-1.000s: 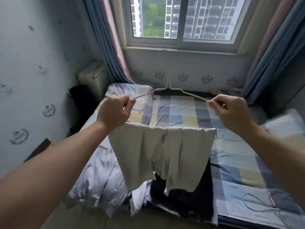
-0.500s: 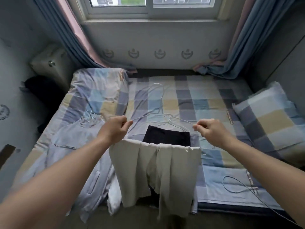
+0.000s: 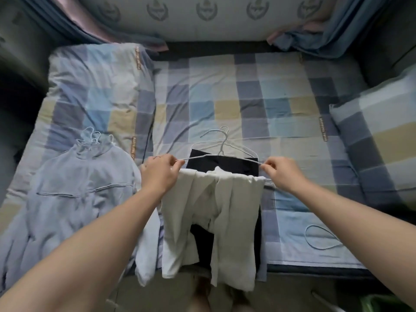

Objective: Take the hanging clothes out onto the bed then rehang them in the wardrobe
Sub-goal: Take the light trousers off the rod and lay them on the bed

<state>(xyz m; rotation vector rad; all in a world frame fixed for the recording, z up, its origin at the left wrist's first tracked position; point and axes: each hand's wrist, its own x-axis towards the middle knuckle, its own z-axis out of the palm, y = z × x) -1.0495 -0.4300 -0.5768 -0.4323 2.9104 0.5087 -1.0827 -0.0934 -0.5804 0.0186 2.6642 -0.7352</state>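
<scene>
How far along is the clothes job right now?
Done: pale blue clothes and a black garment already lie on the bed. In hand: the left hand and right hand pinch the ends of a wire hanger carrying a white garment over the bed edge. Left: lay it down, then rehang everything; no wardrobe in view.

A pale wall (image 3: 227,30) printed with a row of grey wreath-like emblems (image 3: 206,10) runs across the top; a blue curtain with a pink lining (image 3: 74,25) bunches against the wall's left end, and a second blue curtain (image 3: 315,39) pools against its right end; just under the wall lies a dark strip (image 3: 213,47); below the wall's left half spreads a folded checked duvet (image 3: 96,86); lower, under the wall's right end, sits a checked pillow (image 3: 378,143); nearer the viewer lies a thin pale cable loop (image 3: 320,238); farthest from the wall are grey floor (image 3: 162,296) and a blurred green object (image 3: 382,302).
</scene>
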